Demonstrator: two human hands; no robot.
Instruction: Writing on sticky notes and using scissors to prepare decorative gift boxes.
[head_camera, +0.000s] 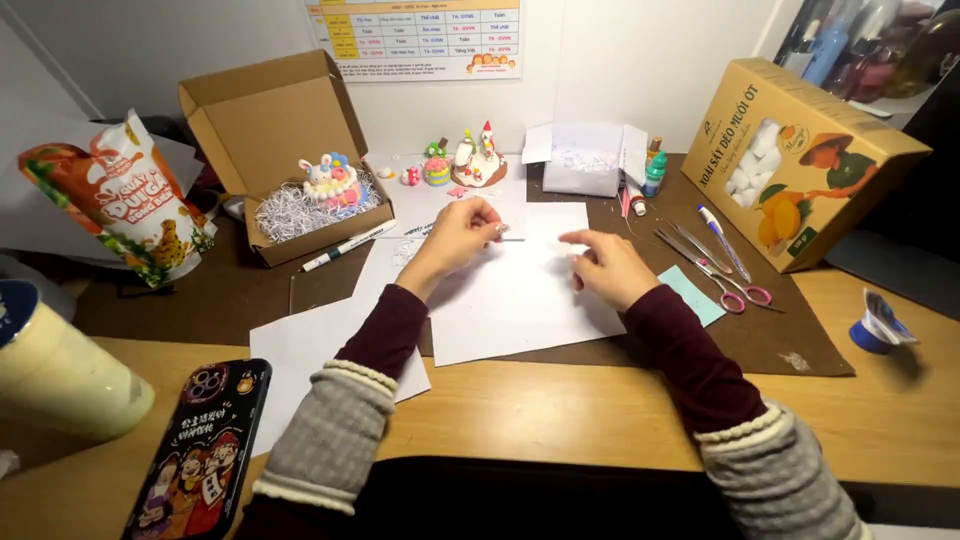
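White paper sheets (520, 300), maroon sleeves (385, 330), pink-handled scissors (715, 275)

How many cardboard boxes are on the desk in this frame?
2. An open brown box holding a clay bunny figure sits at back left; a yellow printed box stands at back right. Others may lie outside the frame.
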